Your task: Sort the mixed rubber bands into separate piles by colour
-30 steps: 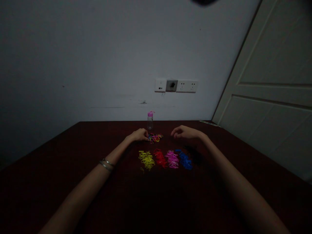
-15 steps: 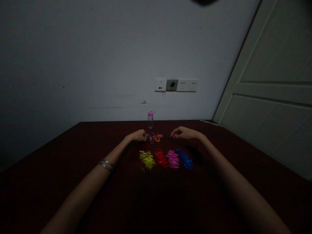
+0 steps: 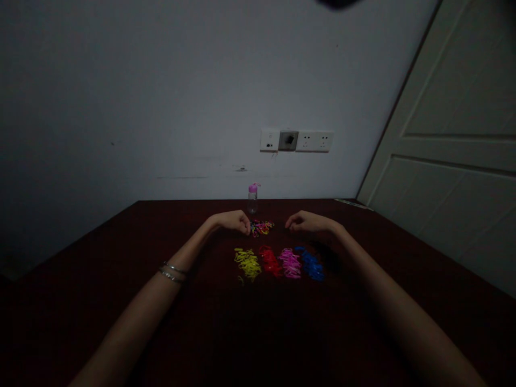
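At the left edge of a small mixed pile of coloured rubber bands (image 3: 263,228) is my left hand (image 3: 236,221). Its fingers are curled closed against the pile, and whatever they hold is hidden. My right hand (image 3: 307,221) rests on the table just right of that pile, apart from it. Its fingers are loosely bent with a gap between them, and nothing shows in them. Nearer to me lie sorted heaps: yellow bands (image 3: 249,264), red bands (image 3: 271,261), pink bands (image 3: 290,263), blue bands (image 3: 312,264) and a dim black heap (image 3: 327,256) under the right wrist.
Behind the mixed pile a clear bottle with a pink lid (image 3: 252,199) stands upright. The dark red table (image 3: 181,333) meets a wall with sockets (image 3: 314,141). A pale panelled door (image 3: 451,161) is on the right. The light is dim.
My left hand's fingers have curled in more tightly beside the mixed pile. My right hand has stayed nearly still. The whole view has shifted slightly, so things sit a little further right.
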Action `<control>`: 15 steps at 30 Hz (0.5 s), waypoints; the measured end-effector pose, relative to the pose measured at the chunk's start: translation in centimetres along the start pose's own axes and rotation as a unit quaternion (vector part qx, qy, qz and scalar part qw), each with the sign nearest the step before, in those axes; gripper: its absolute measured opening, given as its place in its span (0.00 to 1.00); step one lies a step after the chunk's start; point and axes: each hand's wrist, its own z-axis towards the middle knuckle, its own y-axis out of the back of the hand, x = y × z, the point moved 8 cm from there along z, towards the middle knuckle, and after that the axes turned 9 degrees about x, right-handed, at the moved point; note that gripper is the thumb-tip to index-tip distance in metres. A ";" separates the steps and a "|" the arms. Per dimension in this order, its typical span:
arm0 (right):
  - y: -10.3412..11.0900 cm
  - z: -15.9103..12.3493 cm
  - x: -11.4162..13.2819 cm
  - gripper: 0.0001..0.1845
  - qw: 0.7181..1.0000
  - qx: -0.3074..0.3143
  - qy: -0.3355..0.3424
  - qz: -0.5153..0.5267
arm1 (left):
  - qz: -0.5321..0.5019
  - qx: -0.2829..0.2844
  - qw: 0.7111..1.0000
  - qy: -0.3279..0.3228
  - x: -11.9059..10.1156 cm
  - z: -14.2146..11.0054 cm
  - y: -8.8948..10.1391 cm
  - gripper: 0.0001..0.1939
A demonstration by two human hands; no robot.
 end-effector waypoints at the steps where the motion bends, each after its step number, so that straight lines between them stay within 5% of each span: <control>1: 0.2 -0.1 0.0 0.16 1.000 -0.003 0.001 -0.003 | 0.004 -0.003 1.000 -0.014 -0.8 0.1 -0.2 0.08; 7: 2.4 -1.6 -0.3 0.15 0.999 -0.037 -0.014 -0.014 | 0.009 -0.032 0.996 -0.079 -5.1 2.1 -2.2 0.08; 15: 6.2 -4.8 -2.0 0.17 0.993 -0.112 -0.041 -0.022 | 0.068 -0.102 0.985 -0.121 -9.2 8.9 -4.8 0.08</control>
